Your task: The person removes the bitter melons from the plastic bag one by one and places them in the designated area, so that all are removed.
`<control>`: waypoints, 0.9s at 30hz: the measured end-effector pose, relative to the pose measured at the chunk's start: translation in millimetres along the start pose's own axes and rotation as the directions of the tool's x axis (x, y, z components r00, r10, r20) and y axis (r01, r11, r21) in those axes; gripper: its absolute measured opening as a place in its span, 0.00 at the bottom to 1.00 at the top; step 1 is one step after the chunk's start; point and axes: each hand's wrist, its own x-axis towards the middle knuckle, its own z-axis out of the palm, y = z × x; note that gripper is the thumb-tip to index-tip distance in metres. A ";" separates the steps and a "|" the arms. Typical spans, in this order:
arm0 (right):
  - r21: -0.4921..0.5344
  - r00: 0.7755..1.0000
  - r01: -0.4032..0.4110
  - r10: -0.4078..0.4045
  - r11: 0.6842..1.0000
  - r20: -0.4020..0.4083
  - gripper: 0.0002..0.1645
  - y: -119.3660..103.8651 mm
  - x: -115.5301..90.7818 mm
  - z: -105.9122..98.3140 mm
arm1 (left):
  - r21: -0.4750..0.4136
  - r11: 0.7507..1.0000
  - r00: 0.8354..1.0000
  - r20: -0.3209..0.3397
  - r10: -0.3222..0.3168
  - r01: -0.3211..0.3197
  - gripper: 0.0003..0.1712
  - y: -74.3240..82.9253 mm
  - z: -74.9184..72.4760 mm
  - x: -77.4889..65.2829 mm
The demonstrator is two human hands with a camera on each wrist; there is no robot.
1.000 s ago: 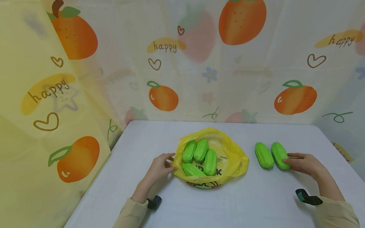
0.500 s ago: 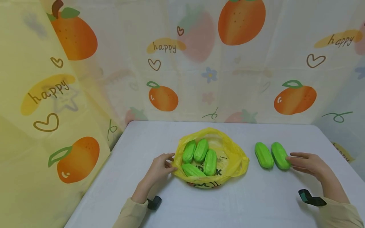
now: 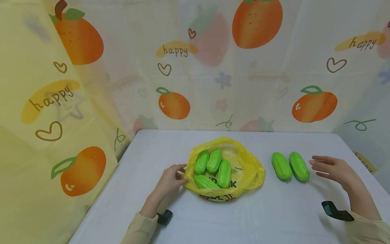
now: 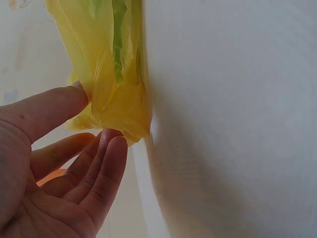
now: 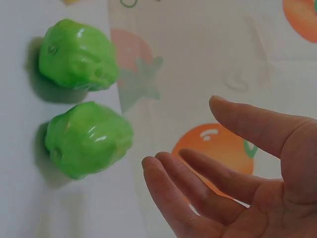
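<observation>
Yellow bag (image 3: 257, 176): I see it mid-table, its mouth spread wide and facing up toward my head view.
Green pieces inside (image 3: 214, 161): 4 lie in the bag's left half — 3 point away from me, 1 slants along the near rim.
Left hand (image 3: 172, 178): it is at the bag's left edge, thumb and fingertips touching the plastic with a gap between them; I cannot tell whether they pinch it.
Loose green pair (image 3: 299, 166): these 2 lie side by side on the white table (image 3: 243, 220), right of the bag and apart from it.
Right hand (image 3: 336, 169): it hovers just right of the pair, touching neither — fingers lightly bent and parted, thumb held well away from them in my right wrist view.
Sleeves (image 3: 140, 227): beige, with black wrist gear (image 3: 166, 217) at each cuff.
Backdrop (image 3: 262, 98): pale cloth printed with oranges, hearts and "happy".
</observation>
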 end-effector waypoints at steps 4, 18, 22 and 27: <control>-0.001 0.999 0.029 -0.029 1.000 -0.024 0.43 -8.7 -1.4 1.5 | -0.001 1.000 1.000 0.002 -0.006 0.006 0.33 0.6 0.0 -0.4; 0.021 0.989 0.137 -0.136 0.990 -0.057 0.39 -41.0 2.0 20.6 | -0.010 1.000 1.000 0.001 -0.011 0.011 0.32 1.7 -0.6 -0.2; 0.038 0.988 0.145 -0.143 0.989 -0.051 0.38 -48.5 6.2 30.2 | -0.004 1.000 1.000 0.002 -0.007 0.007 0.32 1.4 0.0 0.0; 0.066 0.991 0.128 -0.125 0.990 -0.036 0.40 -58.3 10.8 42.7 | 0.001 1.000 1.000 0.002 -0.007 0.007 0.32 2.0 1.0 0.0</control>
